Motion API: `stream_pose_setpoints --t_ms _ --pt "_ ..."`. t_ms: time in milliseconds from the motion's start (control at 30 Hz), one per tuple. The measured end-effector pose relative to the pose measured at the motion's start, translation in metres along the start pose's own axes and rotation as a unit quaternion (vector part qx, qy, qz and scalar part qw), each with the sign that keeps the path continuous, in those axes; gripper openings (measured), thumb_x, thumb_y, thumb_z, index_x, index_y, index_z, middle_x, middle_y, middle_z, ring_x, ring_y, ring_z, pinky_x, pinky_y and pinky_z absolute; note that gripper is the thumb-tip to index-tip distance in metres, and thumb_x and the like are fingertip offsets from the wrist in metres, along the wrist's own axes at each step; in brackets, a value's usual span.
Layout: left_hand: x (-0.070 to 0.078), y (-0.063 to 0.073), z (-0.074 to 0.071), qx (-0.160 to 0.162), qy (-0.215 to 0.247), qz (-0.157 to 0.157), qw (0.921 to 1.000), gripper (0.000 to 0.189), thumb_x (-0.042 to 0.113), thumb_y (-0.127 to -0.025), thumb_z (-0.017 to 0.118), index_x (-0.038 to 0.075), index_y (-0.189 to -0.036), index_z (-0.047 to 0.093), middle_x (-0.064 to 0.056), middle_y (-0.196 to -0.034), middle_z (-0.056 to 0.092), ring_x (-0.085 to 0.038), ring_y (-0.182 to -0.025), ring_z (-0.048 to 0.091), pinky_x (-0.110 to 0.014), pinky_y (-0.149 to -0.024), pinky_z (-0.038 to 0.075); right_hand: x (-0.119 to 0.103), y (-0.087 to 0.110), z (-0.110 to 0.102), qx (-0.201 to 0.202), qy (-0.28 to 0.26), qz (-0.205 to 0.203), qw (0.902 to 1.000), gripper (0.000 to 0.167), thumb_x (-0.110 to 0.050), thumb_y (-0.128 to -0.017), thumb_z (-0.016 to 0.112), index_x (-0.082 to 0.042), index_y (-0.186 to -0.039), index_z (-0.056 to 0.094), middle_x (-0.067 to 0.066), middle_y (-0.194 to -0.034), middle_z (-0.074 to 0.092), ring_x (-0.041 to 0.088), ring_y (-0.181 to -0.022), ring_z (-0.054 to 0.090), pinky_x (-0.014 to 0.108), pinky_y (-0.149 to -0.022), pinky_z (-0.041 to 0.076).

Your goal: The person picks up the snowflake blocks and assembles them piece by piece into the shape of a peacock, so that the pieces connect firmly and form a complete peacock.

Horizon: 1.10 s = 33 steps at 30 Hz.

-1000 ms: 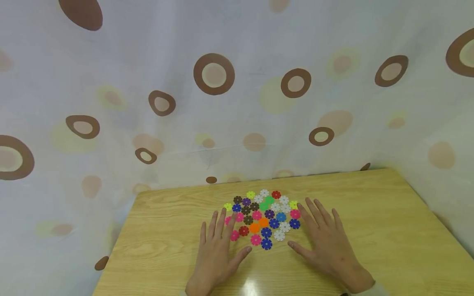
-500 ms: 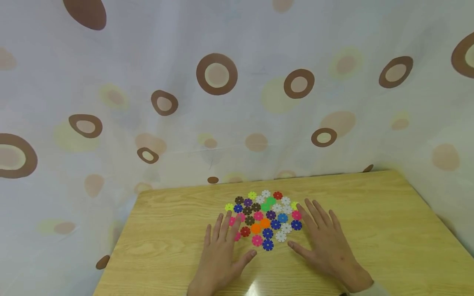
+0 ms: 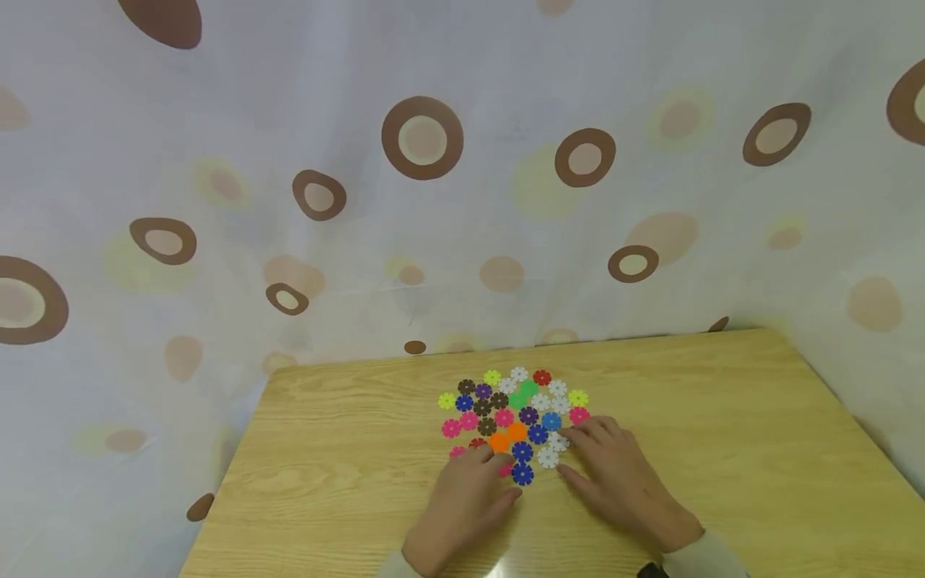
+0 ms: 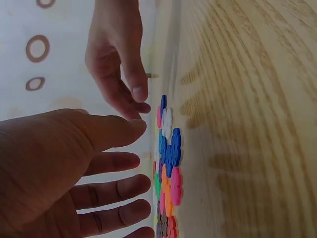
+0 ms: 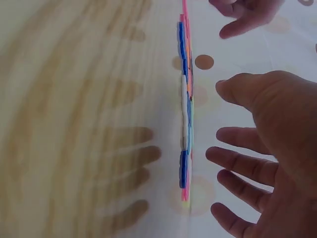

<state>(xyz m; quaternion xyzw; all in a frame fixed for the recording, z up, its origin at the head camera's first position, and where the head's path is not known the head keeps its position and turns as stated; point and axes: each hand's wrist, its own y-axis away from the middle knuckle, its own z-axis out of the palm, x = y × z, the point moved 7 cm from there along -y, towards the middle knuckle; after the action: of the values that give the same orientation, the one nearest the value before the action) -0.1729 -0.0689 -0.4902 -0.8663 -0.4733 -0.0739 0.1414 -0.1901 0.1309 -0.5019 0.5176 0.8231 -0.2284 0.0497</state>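
Observation:
Many-coloured notched plastic discs, shaped like flowers, lie flat in a loose group on the wooden table. My left hand (image 3: 466,502) hovers over the near left edge of the group, its loosely bent fingers covering some pink discs, close to an orange disc (image 3: 499,442) and a blue disc (image 3: 522,474). On the opposite side my right hand (image 3: 617,482) hangs over the right edge, its fingertips and thumb around a white disc (image 3: 548,457). Both wrist views show relaxed fingers above the tabletop, with nothing between them: left hand (image 4: 74,173) and right hand (image 5: 262,153).
The wooden table (image 3: 325,474) reaches back to a pale curtain (image 3: 347,257) printed with brown rings, which also hangs along both sides. Farther back in the group lie green discs (image 3: 520,399), a red disc (image 3: 542,377) and yellow ones.
Both hands have come inward over the discs, the left moving right and the right moving left. Their fingers, spread straight before, are now bent downward. The discs show no clear shift.

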Motion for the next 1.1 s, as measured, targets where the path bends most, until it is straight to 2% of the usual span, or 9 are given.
stream_pose_setpoints --t_ms 100,200,333,400,500,733,900,1000,1100 --pt "0.003 -0.008 0.008 -0.016 -0.011 0.001 0.9998 0.032 0.033 -0.097 0.083 0.016 -0.124 0.078 0.002 -0.108 0.078 -0.012 -0.094 0.071 -0.025 -0.081 0.059 -0.001 -0.006 0.006 -0.022 -0.015 -0.01 0.9996 0.039 -0.03 -0.096 0.084 -0.014 -0.13 0.077 0.003 -0.126 0.077 0.026 -0.12 0.065 0.053 -0.1 0.058" --pt "0.004 -0.015 0.016 -0.027 -0.014 -0.004 0.9995 0.025 0.031 -0.097 0.082 0.016 -0.117 0.079 0.003 -0.098 0.075 -0.009 -0.083 0.064 -0.021 -0.071 0.052 -0.003 -0.011 0.013 -0.053 -0.028 -0.016 0.9981 0.034 -0.028 -0.096 0.083 -0.016 -0.127 0.079 0.002 -0.123 0.077 0.024 -0.116 0.066 0.051 -0.099 0.059" --pt "0.003 -0.021 0.023 -0.035 -0.023 -0.009 0.9991 0.018 0.03 -0.097 0.083 0.017 -0.109 0.079 0.006 -0.089 0.068 -0.005 -0.073 0.053 -0.017 -0.063 0.043 -0.006 -0.013 0.019 -0.078 -0.023 -0.024 0.9964 0.031 -0.028 -0.096 0.084 -0.018 -0.125 0.081 -0.005 -0.112 0.073 0.016 -0.106 0.062 0.04 -0.088 0.059" --pt "0.002 -0.021 0.025 -0.037 -0.025 -0.011 0.999 0.018 0.03 -0.096 0.084 0.017 -0.107 0.079 0.007 -0.088 0.065 -0.004 -0.072 0.05 -0.017 -0.063 0.041 -0.008 -0.013 0.02 -0.082 -0.016 -0.026 0.9962 0.03 -0.027 -0.094 0.085 -0.019 -0.123 0.082 -0.009 -0.105 0.069 0.012 -0.1 0.058 0.033 -0.079 0.053" --pt "0.002 -0.023 0.027 -0.036 -0.013 -0.013 0.9992 0.018 0.027 -0.096 0.084 0.015 -0.109 0.079 0.006 -0.091 0.064 -0.003 -0.074 0.051 -0.016 -0.065 0.043 -0.009 -0.014 0.021 -0.086 -0.006 -0.013 0.9962 0.03 -0.027 -0.092 0.087 -0.02 -0.121 0.083 -0.011 -0.1 0.063 0.009 -0.096 0.053 0.027 -0.075 0.046" --pt "0.004 -0.027 0.024 -0.03 0.013 -0.013 0.9994 0.012 0.019 -0.093 0.086 0.013 -0.101 0.079 0.005 -0.097 0.07 -0.006 -0.084 0.063 -0.019 -0.077 0.055 -0.015 -0.018 0.022 -0.097 -0.005 0.004 0.9953 0.028 -0.029 -0.091 0.089 -0.016 -0.114 0.08 -0.005 -0.107 0.071 0.017 -0.103 0.062 0.041 -0.085 0.058" --pt "0.004 -0.03 0.024 -0.038 0.064 -0.03 0.9968 0.017 0.011 -0.091 0.086 0.012 -0.102 0.073 0.002 -0.094 0.071 -0.007 -0.082 0.061 -0.02 -0.074 0.053 -0.013 -0.02 0.024 -0.121 -0.043 0.027 0.9914 0.026 -0.024 -0.09 0.09 -0.015 -0.11 0.077 -0.003 -0.108 0.071 0.018 -0.105 0.063 0.044 -0.094 0.06" --pt "0.0 -0.031 0.025 -0.054 0.112 -0.051 0.9909 0.025 0.008 -0.091 0.085 0.011 -0.108 0.068 0.002 -0.095 0.068 -0.005 -0.082 0.057 -0.02 -0.074 0.052 -0.01 -0.02 0.026 -0.128 -0.073 0.041 0.9883 0.026 -0.023 -0.089 0.091 -0.016 -0.108 0.074 -0.007 -0.102 0.068 0.014 -0.099 0.059 0.039 -0.09 0.058" --pt "-0.004 -0.031 0.029 -0.071 0.156 -0.062 0.9832 0.03 0.003 -0.089 0.081 0.01 -0.113 0.065 0.004 -0.094 0.062 -0.004 -0.082 0.052 -0.019 -0.073 0.05 -0.007 -0.019 0.027 -0.118 -0.104 0.049 0.9863 0.028 -0.021 -0.087 0.093 -0.018 -0.106 0.072 -0.01 -0.098 0.064 0.009 -0.094 0.055 0.033 -0.084 0.056"
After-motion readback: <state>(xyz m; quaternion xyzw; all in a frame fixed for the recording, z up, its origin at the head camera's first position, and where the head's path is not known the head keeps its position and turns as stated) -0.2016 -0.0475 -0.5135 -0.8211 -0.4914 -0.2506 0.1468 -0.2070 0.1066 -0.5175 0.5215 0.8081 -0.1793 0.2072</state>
